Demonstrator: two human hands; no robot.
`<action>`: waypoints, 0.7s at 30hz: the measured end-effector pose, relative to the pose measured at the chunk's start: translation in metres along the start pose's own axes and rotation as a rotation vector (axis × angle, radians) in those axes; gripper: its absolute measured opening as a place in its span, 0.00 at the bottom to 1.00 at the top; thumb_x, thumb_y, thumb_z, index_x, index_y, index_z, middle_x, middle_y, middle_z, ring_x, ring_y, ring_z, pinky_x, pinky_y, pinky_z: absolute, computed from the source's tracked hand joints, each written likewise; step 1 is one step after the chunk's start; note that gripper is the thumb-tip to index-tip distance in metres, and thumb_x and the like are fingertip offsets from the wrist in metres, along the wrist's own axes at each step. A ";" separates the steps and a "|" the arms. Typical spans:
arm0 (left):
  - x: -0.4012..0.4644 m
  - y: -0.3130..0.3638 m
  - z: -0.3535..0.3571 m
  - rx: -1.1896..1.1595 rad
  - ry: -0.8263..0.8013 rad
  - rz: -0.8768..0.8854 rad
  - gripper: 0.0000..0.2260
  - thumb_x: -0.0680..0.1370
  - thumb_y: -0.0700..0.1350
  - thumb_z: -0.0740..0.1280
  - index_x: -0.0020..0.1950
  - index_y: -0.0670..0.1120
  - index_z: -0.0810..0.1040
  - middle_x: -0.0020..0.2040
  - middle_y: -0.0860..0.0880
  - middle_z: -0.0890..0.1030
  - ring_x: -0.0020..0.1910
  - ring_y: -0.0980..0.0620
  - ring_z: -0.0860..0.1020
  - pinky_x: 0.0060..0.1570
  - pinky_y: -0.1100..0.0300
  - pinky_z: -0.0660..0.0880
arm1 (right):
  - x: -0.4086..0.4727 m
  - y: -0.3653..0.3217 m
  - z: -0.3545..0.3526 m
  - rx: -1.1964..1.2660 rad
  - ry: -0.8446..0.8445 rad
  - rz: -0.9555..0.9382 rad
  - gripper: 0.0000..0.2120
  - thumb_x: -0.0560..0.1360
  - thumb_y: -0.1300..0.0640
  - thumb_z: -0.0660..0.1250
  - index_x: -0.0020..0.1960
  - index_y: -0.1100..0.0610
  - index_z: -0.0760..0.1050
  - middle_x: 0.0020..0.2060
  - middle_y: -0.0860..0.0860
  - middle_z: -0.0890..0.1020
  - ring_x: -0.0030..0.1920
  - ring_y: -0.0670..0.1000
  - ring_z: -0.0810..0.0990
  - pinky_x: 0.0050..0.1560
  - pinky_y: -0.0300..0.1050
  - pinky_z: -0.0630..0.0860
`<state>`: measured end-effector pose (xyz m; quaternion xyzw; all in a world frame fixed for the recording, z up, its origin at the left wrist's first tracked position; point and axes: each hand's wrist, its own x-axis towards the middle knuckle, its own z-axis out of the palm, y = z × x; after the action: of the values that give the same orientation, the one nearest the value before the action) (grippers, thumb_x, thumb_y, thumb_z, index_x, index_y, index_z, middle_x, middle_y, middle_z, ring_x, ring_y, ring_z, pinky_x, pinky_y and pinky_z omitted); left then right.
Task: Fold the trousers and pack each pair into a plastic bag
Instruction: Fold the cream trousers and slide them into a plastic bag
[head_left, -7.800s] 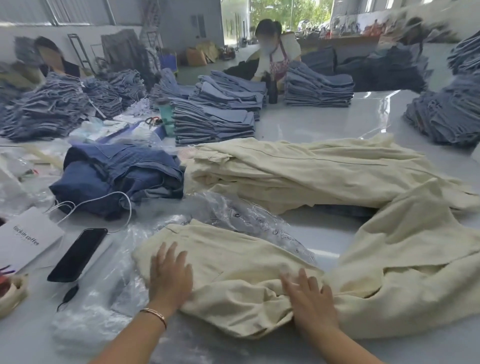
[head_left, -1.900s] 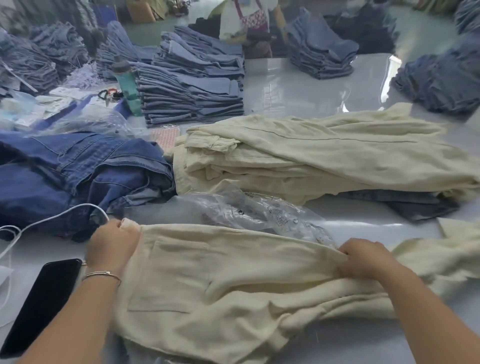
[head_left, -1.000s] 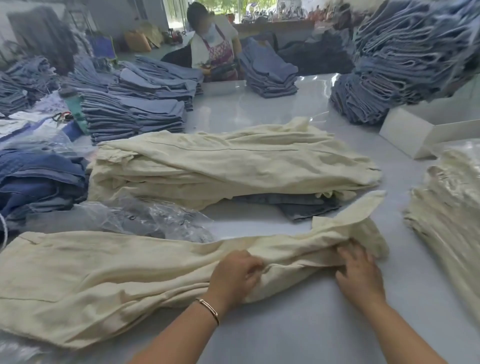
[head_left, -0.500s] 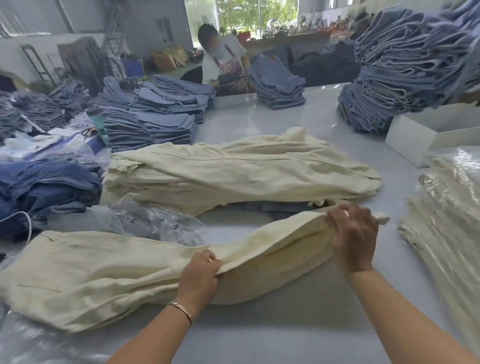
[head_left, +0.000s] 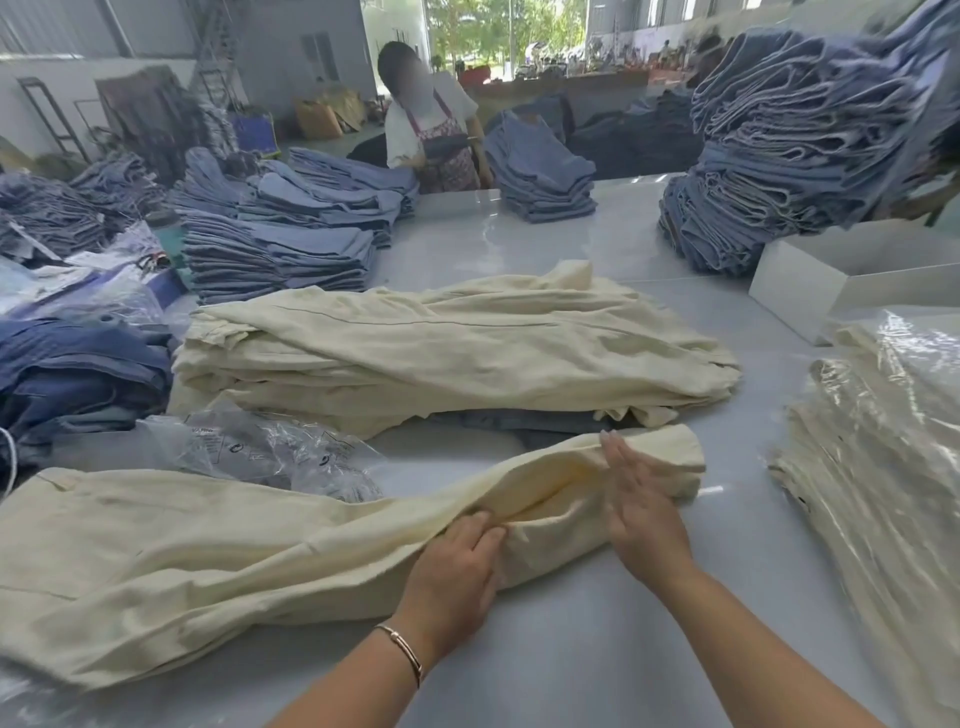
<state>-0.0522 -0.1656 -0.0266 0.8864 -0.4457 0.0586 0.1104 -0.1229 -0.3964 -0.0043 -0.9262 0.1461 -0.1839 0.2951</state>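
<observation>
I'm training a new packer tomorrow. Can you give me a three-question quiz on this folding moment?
1. True or false: the right hand lies flat on the cream trousers.
2. What lies just behind the trousers' waist end? A) clear plastic bags B) scissors C) a cup
3. Which wrist wears the bracelet?

Key: 1 true; 2 A; 3 the left hand's.

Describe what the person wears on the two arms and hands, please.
Both forearms are bare, with no sleeves in view and no gloves. The left hand has a thin metal bangle of rose-gold colour at the wrist, with a small darker segment on it. The right hand and its wrist carry nothing visible: no ring, watch or band.
</observation>
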 end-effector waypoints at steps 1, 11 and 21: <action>0.005 -0.002 0.002 0.030 -0.078 -0.099 0.25 0.76 0.50 0.64 0.72 0.46 0.67 0.72 0.45 0.68 0.71 0.47 0.67 0.71 0.57 0.61 | 0.004 0.003 -0.001 -0.061 -0.135 0.007 0.39 0.73 0.67 0.62 0.78 0.49 0.50 0.77 0.45 0.52 0.76 0.43 0.51 0.70 0.32 0.48; -0.003 0.007 -0.033 -0.530 -0.298 -0.076 0.07 0.69 0.43 0.64 0.39 0.39 0.76 0.54 0.48 0.78 0.54 0.51 0.76 0.52 0.61 0.72 | 0.000 0.010 -0.001 -0.335 -0.269 -0.003 0.19 0.71 0.55 0.66 0.59 0.41 0.76 0.78 0.48 0.46 0.77 0.52 0.48 0.72 0.50 0.51; -0.059 0.001 -0.024 -0.457 -0.282 -0.206 0.09 0.80 0.53 0.62 0.42 0.51 0.71 0.37 0.57 0.72 0.40 0.54 0.72 0.47 0.54 0.72 | -0.074 -0.005 -0.015 -0.356 -0.494 -0.137 0.12 0.59 0.49 0.65 0.32 0.53 0.63 0.45 0.42 0.74 0.51 0.48 0.75 0.49 0.43 0.64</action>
<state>-0.0882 -0.1145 -0.0147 0.8787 -0.3657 -0.1788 0.2495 -0.1947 -0.3715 -0.0091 -0.9876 0.0371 0.0556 0.1419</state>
